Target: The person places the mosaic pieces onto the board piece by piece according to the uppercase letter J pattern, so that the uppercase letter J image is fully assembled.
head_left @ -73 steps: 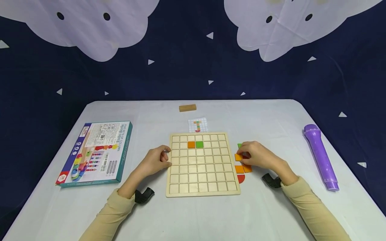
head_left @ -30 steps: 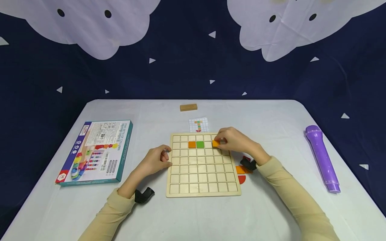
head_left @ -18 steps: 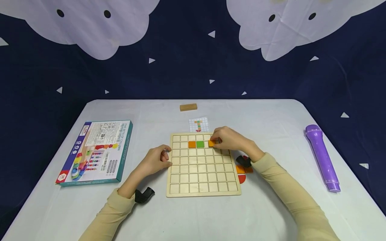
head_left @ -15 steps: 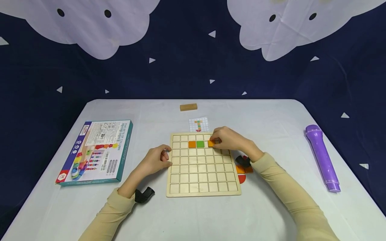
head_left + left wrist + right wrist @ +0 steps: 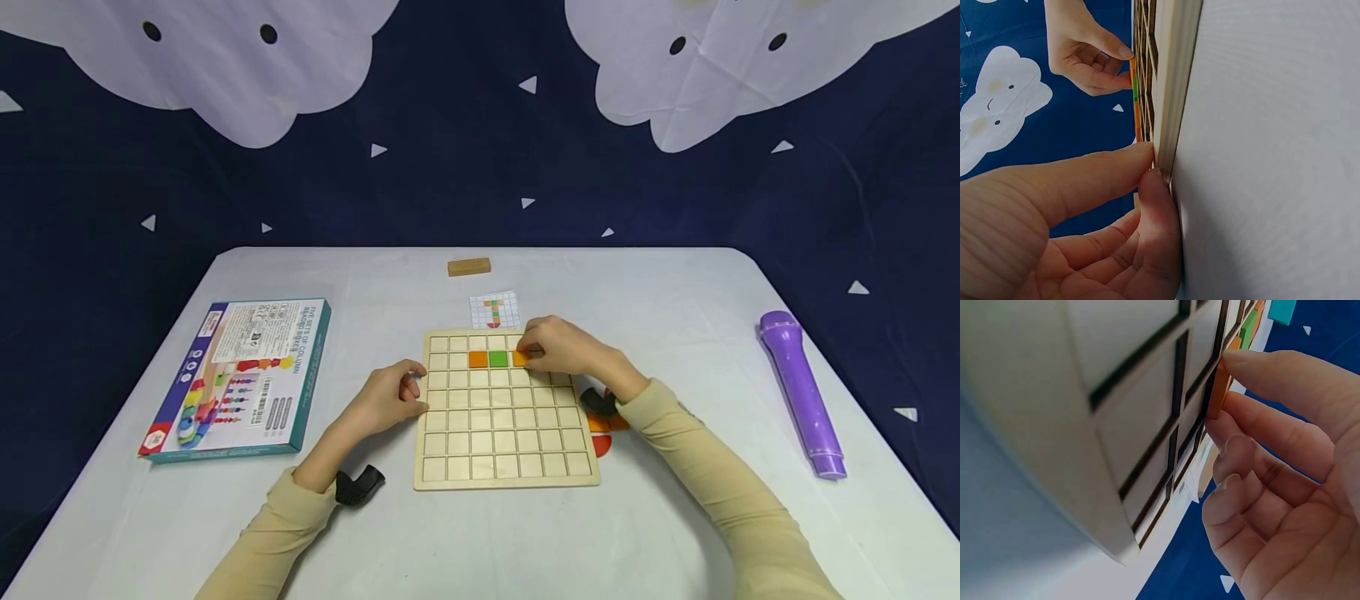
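Observation:
The wooden grid board (image 5: 495, 487) lies flat in the middle of the table. My right hand (image 5: 562, 346) pinches an orange square tile (image 5: 519, 358) between thumb and fingers, low over the board's second row from the far side. In the right wrist view that orange tile (image 5: 1219, 390) stands slightly tilted at the grid's dividers. Just left of it sit a green square tile (image 5: 498, 359) and another orange square tile (image 5: 477, 359) in their cells. My left hand (image 5: 386, 396) holds the board's left edge, thumb and finger at the rim (image 5: 1169, 94) in the left wrist view.
Orange tiles (image 5: 598, 422) and a red curved piece (image 5: 602, 446) lie right of the board, partly behind the right wrist's black mount. A pattern card (image 5: 495, 310) and wooden block (image 5: 468, 267) lie beyond. A box (image 5: 240, 379) is at left, a purple tube (image 5: 801, 392) at right.
My right hand has carried the orange tile from the pieces at the right onto the board, then edged it left toward the green tile. My left hand has stayed at the board's edge.

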Demonstrator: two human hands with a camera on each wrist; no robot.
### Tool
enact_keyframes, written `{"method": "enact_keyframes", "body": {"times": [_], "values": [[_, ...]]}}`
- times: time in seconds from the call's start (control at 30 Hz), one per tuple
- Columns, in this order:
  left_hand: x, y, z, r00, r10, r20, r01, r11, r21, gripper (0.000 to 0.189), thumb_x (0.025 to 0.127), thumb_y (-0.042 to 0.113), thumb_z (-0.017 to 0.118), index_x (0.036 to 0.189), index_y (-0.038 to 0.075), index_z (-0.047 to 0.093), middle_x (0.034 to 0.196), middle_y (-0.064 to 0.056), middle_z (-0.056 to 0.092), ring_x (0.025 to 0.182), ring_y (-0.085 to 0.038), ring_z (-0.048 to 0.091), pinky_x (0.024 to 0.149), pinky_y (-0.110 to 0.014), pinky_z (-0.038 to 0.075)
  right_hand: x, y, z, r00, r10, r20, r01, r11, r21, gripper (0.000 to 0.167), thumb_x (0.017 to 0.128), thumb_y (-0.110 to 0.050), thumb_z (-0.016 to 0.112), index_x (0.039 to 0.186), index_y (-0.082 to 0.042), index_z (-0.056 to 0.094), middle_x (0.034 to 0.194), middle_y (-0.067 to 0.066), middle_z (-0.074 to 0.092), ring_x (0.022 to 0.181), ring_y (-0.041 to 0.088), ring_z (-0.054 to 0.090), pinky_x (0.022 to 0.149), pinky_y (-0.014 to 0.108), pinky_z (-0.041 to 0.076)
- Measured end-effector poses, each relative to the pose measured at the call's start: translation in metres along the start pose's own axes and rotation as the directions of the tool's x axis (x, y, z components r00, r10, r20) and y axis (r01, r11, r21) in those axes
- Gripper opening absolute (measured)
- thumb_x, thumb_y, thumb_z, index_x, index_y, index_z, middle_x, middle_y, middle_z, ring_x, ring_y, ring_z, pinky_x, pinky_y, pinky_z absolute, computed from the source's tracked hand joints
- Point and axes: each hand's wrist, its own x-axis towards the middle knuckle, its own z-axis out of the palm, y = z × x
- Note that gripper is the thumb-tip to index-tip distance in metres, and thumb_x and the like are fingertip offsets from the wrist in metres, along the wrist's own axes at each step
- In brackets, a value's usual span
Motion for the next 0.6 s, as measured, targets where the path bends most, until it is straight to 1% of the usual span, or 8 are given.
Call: {"method": "enact_keyframes", "body": {"times": [0.43, 0.6], "values": [[0.0003, 0.0004, 0.0001, 1.000, -0.018, 0.004, 0.018, 1.000, -0.007, 0.044, 0.076, 0.002, 0.071, 0.116, -0.005, 0.055, 0.080, -0.008, 0.058, 0.066, -0.011, 0.050, 0.060, -0.022, 0.040, 0.0024, -0.0020, 0.0024, 1.000, -0.007, -0.001, 0.007, 1.000, -0.012, 0.017, 0.080, -0.011, 0.071, 0.096, -0.005, 0.073, 0.089, 0.006, 0.066, 0.077, 0.011, 0.057, 0.072, 0.027, 0.049], [0.0007, 0.0003, 0.0004, 1.000, -0.009, 0.003, 0.009, 1.000, -0.005, 0.044, 0.075, 0.002, 0.071, 0.116, -0.005, 0.055, 0.079, -0.007, 0.058, 0.066, -0.011, 0.050, 0.059, -0.021, 0.040, 0.0029, -0.0020, 0.0037, 1.000, -0.008, -0.002, 0.008, 1.000, -0.005, 0.016, 0.080, -0.010, 0.070, 0.095, -0.005, 0.073, 0.088, 0.006, 0.066, 0.076, 0.011, 0.056, 0.071, 0.026, 0.048]]}}
